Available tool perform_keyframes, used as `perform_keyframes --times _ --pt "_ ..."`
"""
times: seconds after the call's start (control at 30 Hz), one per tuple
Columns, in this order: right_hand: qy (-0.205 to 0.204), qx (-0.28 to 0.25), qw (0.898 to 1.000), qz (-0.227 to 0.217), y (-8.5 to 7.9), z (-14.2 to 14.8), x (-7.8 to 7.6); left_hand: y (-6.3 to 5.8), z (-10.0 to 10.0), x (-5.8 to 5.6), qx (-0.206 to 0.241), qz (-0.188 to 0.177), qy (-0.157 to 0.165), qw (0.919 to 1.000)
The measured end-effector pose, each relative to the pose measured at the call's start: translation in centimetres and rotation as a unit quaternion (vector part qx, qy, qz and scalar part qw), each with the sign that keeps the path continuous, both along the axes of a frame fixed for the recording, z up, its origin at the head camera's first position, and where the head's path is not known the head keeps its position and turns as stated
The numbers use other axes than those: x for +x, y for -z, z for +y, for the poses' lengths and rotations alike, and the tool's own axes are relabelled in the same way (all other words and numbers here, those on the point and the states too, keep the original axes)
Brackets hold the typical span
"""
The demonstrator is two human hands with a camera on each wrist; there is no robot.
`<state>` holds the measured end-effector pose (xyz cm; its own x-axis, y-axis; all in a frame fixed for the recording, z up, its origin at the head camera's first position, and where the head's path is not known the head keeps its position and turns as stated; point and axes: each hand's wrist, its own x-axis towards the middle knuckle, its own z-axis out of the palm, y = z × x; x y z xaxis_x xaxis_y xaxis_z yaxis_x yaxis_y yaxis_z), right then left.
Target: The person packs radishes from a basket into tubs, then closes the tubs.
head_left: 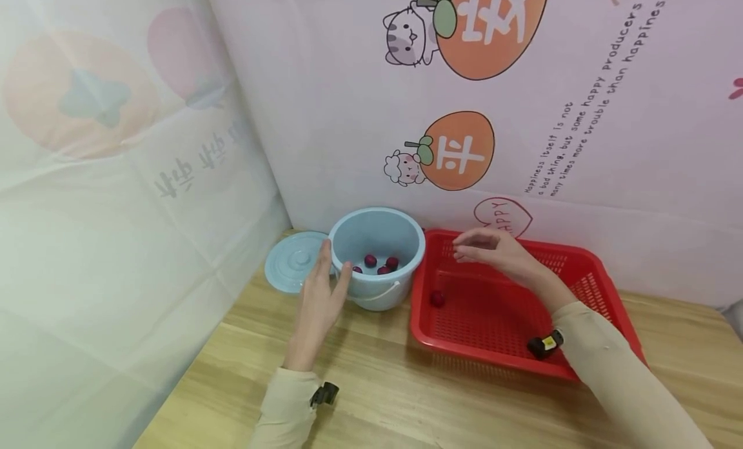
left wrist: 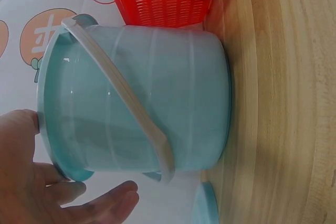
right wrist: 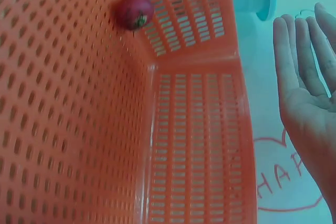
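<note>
My left hand [head_left: 318, 302] is at the near left side of a light blue bucket [head_left: 380, 299], with its fingers extended. In the left wrist view its thumb touches the bucket's rim [left wrist: 46, 129]. Several small dark red round fruits [head_left: 370, 260] lie at the bottom of the bucket. Over the far left part of a red plastic basket [head_left: 458, 351], my right hand [head_left: 507, 255] is raised with nothing in it, its fingers loosely extended. One dark red fruit [right wrist: 135, 12] lies in the basket, near its left wall.
Behind the left hand, a round light blue lid [head_left: 290, 260] lies on the wooden table [head_left: 371, 391]. The bucket's white handle [left wrist: 118, 80] hangs down on its near side. A printed cloth [head_left: 336, 113] rises behind the containers, and another hangs at the left.
</note>
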<state>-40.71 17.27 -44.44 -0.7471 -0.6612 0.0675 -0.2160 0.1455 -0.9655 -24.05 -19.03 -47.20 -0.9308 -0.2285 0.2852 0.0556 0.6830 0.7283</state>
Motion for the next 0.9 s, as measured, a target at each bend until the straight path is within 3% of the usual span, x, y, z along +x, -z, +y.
perform_keyframes --times 0.23,0.5,0.9 --pt "-0.037 0.081 0.996 0.002 1.2 -0.7 -0.3 -0.2 -0.2 0.0 0.001 -0.008 -0.005 1.0000" --pt "-0.124 0.216 0.968 0.038 3.1 -1.6 0.3 0.1 -0.2 -0.1 -0.003 -0.011 -0.001 0.9999" --pt "-0.181 0.257 0.945 0.084 3.4 -2.3 0.3 0.1 -0.3 -0.3 -0.003 -0.005 0.002 1.0000"
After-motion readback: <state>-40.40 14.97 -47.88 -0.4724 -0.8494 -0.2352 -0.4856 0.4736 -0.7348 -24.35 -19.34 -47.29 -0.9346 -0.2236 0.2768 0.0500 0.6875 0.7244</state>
